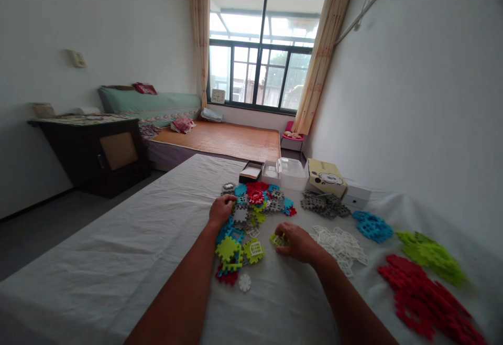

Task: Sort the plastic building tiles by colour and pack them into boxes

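While bent over a table (118, 250) under white cloth, reaches forward with two bare hands. Pinches one lime tile (279, 239) with right hand (298, 243): fingertips drawn together on the tile's right edge, tile low over the cloth, touching it or not, cannot tell. Lays left hand (222, 208) on the left edge of one mixed heap (255, 203), fingers curled down and close together; cannot tell whether clamped on any piece.

Between the two sets of fingers: the heap's near half, a jumble of grey, white, lime and blue tiles too tangled to count. Beyond the left fingers: the heap's red and blue top.

Nearer than the left fingers, just beside the left forearm: two lime squares (227, 248), one red piece (227, 278) and one white disc (244, 282), the disc apart from the rest.

Right of the right fingers, five sorted piles, one per colour: white pile (341, 245) just beside the wrist, grey pile (325, 206) beyond it, blue pile (373, 227) farther right, lime pile (430, 253) and red pile (428, 298) well apart at the table's right end.

Beyond both sets of fingers, along the heap's far side, five containers in a row: one dark tray (250, 172), two clear tubs (291, 174), one yellow carton (325, 177), one white box (357, 195).
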{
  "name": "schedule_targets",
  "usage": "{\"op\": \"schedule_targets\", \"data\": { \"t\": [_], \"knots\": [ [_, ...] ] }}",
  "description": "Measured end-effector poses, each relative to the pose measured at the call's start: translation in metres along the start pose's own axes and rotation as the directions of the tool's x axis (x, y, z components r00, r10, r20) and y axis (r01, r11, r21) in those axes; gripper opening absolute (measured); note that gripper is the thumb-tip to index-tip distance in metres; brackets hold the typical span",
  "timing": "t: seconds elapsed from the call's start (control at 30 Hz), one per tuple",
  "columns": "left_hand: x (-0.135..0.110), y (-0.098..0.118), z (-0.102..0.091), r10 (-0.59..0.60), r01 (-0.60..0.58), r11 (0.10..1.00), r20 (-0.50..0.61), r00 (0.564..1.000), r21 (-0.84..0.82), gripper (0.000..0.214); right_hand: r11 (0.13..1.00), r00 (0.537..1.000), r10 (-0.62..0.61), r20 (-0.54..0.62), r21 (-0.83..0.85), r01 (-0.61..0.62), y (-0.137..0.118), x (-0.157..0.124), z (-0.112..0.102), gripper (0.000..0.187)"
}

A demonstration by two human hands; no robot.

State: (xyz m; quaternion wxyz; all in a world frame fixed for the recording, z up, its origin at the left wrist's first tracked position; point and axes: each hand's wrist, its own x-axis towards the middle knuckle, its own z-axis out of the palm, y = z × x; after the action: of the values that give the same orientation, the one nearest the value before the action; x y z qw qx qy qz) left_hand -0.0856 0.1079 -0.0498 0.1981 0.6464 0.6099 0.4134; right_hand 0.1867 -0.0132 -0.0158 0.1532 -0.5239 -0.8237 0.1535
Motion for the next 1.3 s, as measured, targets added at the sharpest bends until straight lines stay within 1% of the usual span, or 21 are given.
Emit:
{"op": "schedule_targets", "data": {
  "t": [0.1,0.23,0.33,0.43,0.5,0.53,0.6,0.63,0.7,0.77,0.8,0.87,0.93,0.97,1.03,1.1,1.17,1.2,1.23,1.3],
  "knots": [
    [0.000,0.001,0.000,-0.003,0.003,1.000,-0.004,1.000,0.001,0.026,0.999,1.000,-0.018,-0.008,0.030,0.018,-0.001,0.000,-0.001,0.025],
    [0.000,0.001,0.000,-0.010,0.010,1.000,-0.003,1.000,0.005,0.027,0.989,0.999,-0.047,-0.018,0.139,0.049,-0.001,0.000,-0.004,0.019],
    [0.000,0.001,-0.001,-0.011,0.011,1.000,0.001,1.000,0.008,0.026,0.976,0.998,-0.057,0.003,0.210,0.055,0.001,-0.001,-0.006,0.018],
    [-0.001,0.001,-0.001,-0.012,0.012,1.000,0.002,1.000,0.009,0.026,0.972,0.999,-0.053,-0.001,0.230,0.052,0.004,0.001,-0.005,0.017],
    [0.000,0.001,-0.001,-0.013,0.013,1.000,0.002,1.000,0.010,0.027,0.979,0.999,-0.017,-0.050,0.204,0.027,0.007,0.004,-0.005,0.017],
    [0.000,0.000,-0.001,-0.013,0.013,1.000,0.002,1.000,0.009,0.027,0.984,0.995,0.018,-0.096,0.177,-0.001,0.009,0.006,-0.004,0.019],
    [0.000,0.000,-0.001,-0.009,0.009,1.000,0.001,1.000,0.005,0.026,0.988,0.973,0.108,-0.204,0.134,-0.081,0.013,0.010,-0.002,0.025],
    [0.000,0.000,-0.001,-0.007,0.007,1.000,0.001,1.000,0.001,0.026,0.982,0.959,0.154,-0.240,0.144,-0.122,0.016,0.012,-0.001,0.028],
    [0.000,0.000,-0.001,-0.007,0.007,1.000,0.002,1.000,-0.009,0.026,0.957,0.942,0.234,-0.240,0.230,-0.179,0.021,0.014,0.002,0.033],
    [0.000,0.000,-0.001,-0.006,0.007,1.000,0.004,1.000,-0.016,0.026,0.936,0.946,0.255,-0.199,0.296,-0.190,0.025,0.014,0.004,0.035],
    [0.000,0.000,-0.001,-0.005,0.005,1.000,0.006,1.000,-0.017,0.026,0.939,0.949,0.247,-0.196,0.292,-0.184,0.026,0.014,0.005,0.034],
    [0.000,0.000,0.000,-0.001,0.002,1.000,0.007,1.000,-0.017,0.027,0.958,0.949,0.220,-0.224,0.231,-0.168,0.028,0.013,0.006,0.030],
    [0.000,0.001,0.000,-0.002,0.003,1.000,0.007,1.000,-0.014,0.026,0.968,0.942,0.209,-0.261,0.192,-0.161,0.029,0.013,0.006,0.027],
    [-0.001,0.001,-0.001,-0.003,0.003,1.000,0.007,1.000,-0.014,0.026,0.966,0.935,0.216,-0.280,0.199,-0.164,0.029,0.013,0.005,0.026],
    [-0.001,0.002,-0.001,-0.007,0.008,1.000,0.008,1.000,-0.012,0.026,0.950,0.918,0.249,-0.309,0.263,-0.169,0.028,0.014,0.004,0.028],
    [-0.002,0.003,-0.002,-0.010,0.010,1.000,0.005,1.000,-0.012,0.026,0.913,0.918,0.279,-0.283,0.376,-0.161,0.024,0.015,0.004,0.031],
    [-0.002,0.003,-0.002,-0.011,0.011,1.000,0.005,1.000,-0.011,0.026,0.880,0.943,0.244,-0.226,0.459,-0.118,0.020,0.016,0.006,0.034],
    [-0.002,0.003,-0.002,-0.014,0.014,1.000,0.004,1.000,-0.011,0.025,0.887,0.953,0.205,-0.224,0.455,-0.084,0.018,0.016,0.007,0.034],
    [-0.002,0.003,-0.001,-0.016,0.016,1.000,0.004,1.000,-0.011,0.025,0.911,0.957,0.158,-0.245,0.409,-0.046,0.017,0.016,0.008,0.032],
    [-0.001,0.002,-0.001,-0.016,0.016,1.000,0.005,1.000,-0.012,0.025,0.970,0.953,0.058,-0.297,0.242,0.016,0.018,0.015,0.010,0.028]
  ]
}}
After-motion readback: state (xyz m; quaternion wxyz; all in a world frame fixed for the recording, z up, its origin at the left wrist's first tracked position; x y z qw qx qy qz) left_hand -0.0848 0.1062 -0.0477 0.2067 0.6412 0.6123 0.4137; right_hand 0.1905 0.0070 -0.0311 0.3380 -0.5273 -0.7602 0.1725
